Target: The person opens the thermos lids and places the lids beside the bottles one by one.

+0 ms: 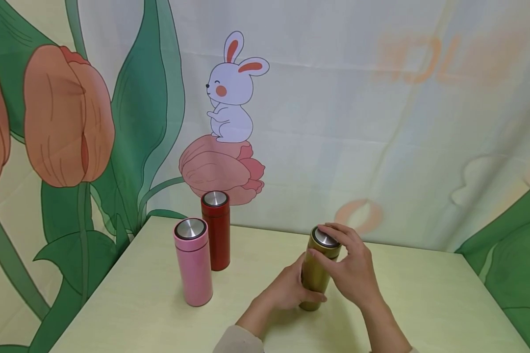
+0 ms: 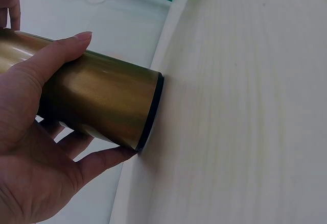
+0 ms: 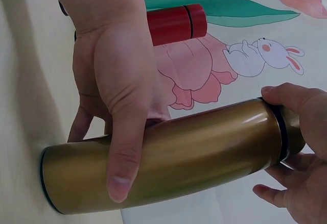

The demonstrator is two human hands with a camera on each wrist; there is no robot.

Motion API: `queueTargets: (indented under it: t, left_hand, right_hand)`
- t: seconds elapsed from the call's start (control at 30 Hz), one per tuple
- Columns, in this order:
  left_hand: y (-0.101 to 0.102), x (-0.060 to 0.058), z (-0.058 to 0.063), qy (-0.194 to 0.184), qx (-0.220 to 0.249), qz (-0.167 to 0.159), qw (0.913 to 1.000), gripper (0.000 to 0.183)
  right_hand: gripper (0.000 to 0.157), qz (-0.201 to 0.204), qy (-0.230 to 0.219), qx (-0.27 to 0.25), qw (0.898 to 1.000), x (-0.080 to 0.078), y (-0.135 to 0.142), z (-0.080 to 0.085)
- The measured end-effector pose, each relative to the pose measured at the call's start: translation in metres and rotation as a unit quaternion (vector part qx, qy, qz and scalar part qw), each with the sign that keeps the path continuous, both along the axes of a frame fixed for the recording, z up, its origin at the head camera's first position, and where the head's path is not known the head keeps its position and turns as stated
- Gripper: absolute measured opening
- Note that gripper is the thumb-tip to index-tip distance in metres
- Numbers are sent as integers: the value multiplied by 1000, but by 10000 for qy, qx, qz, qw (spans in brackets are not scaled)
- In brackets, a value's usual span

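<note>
A gold thermos flask (image 1: 314, 274) with a silver-topped lid (image 1: 325, 237) stands slightly tilted at the right middle of the table. My left hand (image 1: 289, 287) grips its lower body, thumb across the front and fingers around the far side. The right hand (image 1: 355, 267) holds the lid from above, thumb on the near side and fingers over the far edge. In the right wrist view a dark ring (image 3: 280, 132) shows between the flask's body and its lid. The flask's black base edge (image 2: 151, 113) is close to the table in the left wrist view.
A pink thermos flask (image 1: 195, 269) stands upright on the table (image 1: 132, 299) to the left. Just behind it is a red thermos flask (image 1: 219, 240), partly hidden by the pink one. A printed curtain (image 1: 317, 122) with a rabbit and tulips hangs along the table's back edge.
</note>
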State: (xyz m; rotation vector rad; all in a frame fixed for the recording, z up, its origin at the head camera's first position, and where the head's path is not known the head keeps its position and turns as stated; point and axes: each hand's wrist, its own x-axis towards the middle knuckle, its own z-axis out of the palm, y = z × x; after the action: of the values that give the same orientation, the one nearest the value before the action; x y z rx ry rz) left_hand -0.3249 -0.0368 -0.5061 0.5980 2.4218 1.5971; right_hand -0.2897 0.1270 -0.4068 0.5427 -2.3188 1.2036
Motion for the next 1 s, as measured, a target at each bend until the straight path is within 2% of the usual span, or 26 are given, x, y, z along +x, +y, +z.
queueTargets:
  t: [0.37, 0.53, 0.73, 1.0]
  left_hand:
    - [-1, -1, -1, 6, 30, 22, 10000, 88]
    - [-1, 0, 0, -1, 4, 21, 10000, 87]
    - [-1, 0, 1, 17, -16, 4, 10000, 88]
    - [-1, -1, -1, -1, 0, -36, 10000, 89]
  right_hand:
    - [48, 736, -238, -11, 9970, -9, 12, -2]
    - [48, 1200, -429, -233, 9916, -13, 17, -3]
    - [48, 1713, -454, -467, 9831, -17, 19, -3]
    - [49, 2015, -501, -604, 9763, -18, 20, -3]
